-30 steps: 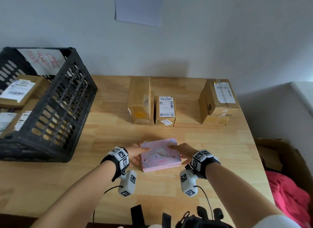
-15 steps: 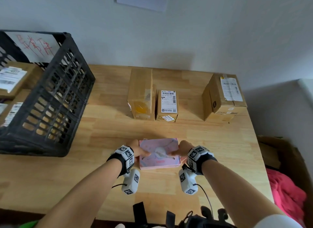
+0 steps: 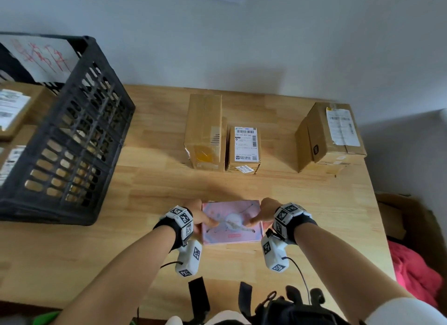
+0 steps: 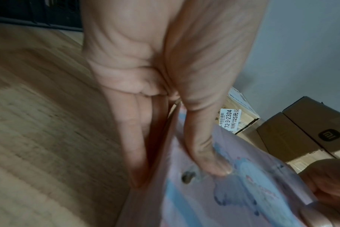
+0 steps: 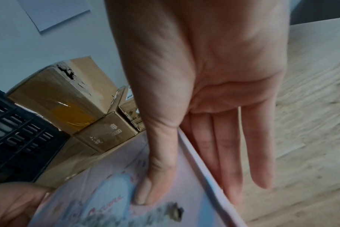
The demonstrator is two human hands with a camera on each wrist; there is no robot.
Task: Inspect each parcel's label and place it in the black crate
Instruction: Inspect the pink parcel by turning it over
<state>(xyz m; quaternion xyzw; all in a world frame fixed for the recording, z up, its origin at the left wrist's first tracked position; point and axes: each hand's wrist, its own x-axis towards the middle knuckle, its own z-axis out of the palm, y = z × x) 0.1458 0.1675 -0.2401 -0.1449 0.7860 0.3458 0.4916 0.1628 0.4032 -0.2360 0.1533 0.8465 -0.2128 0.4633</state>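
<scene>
A flat pink box (image 3: 232,222) with a pale printed picture is held over the near middle of the wooden table (image 3: 150,179). My left hand (image 3: 202,219) pinches its left edge, thumb on top and fingers underneath, as the left wrist view shows on the pink box (image 4: 213,198). My right hand (image 3: 262,216) pinches the right edge the same way, seen against the pink box (image 5: 111,184) in the right wrist view. The black crate (image 3: 72,141) stands at the left and holds several labelled cardboard parcels.
Two brown parcels stand side by side at the back middle: a tall one (image 3: 205,131) and a labelled one (image 3: 244,148). Another labelled carton (image 3: 331,136) sits at the back right. A cardboard box and red cloth (image 3: 416,271) lie beyond the table's right edge.
Both hands have gone from touching the pink box's sides to pinching it, and it has come up off the table, tilted toward me. The head view has shifted downward.
</scene>
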